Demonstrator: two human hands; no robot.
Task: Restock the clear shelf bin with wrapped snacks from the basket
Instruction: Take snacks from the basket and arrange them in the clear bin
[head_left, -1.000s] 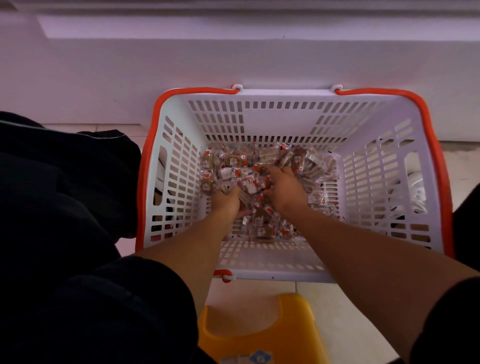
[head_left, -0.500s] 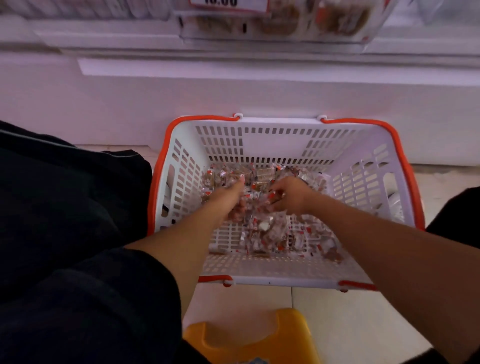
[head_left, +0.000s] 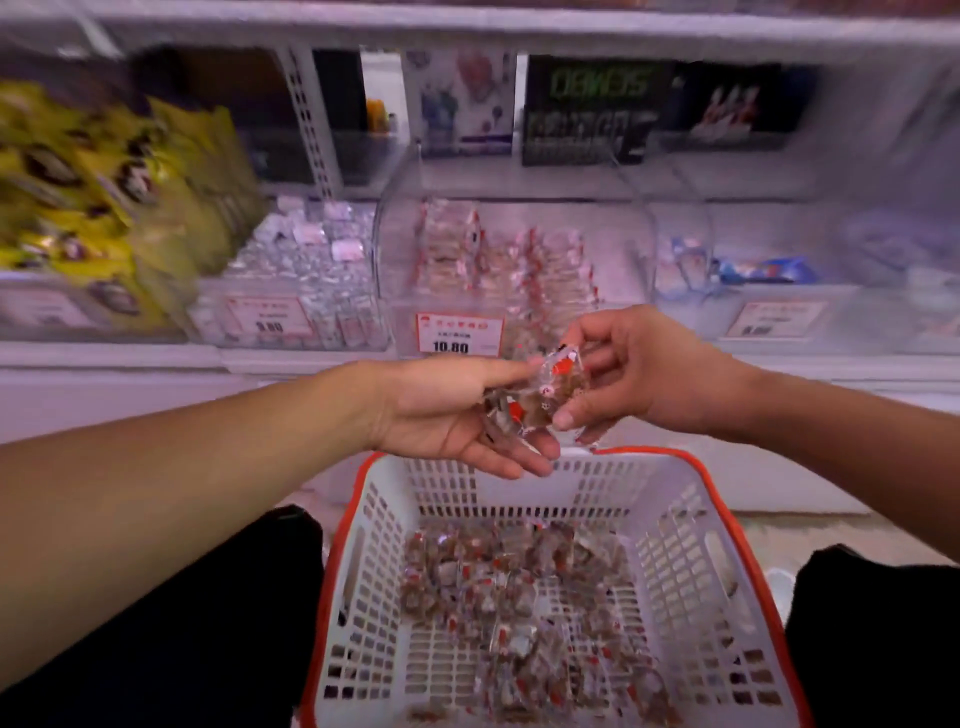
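Both hands have come up out of the white slotted plastic basket with orange rim (head_left: 691, 525) since the earlier frames, and the view has tilted up to the shelf. Scoop done, carry under way, drop not yet made. Nearest, inside the basket: many clear-wrapped brown snacks with red print (head_left: 519, 597) left on its floor. Above the basket's far rim: left hand (head_left: 447, 410) palm-up, fingers loosely cupped under a small handful of the same wrapped snacks (head_left: 540, 395); right hand (head_left: 634, 374) curled over them, thumb and fingers pinching the bundle. Beyond the basket, on the shelf: clear curved plastic bin (head_left: 514, 208), part-filled with matching packets, red-and-white 10.80 price tag (head_left: 460, 335) on its front. Blurred neighbours.
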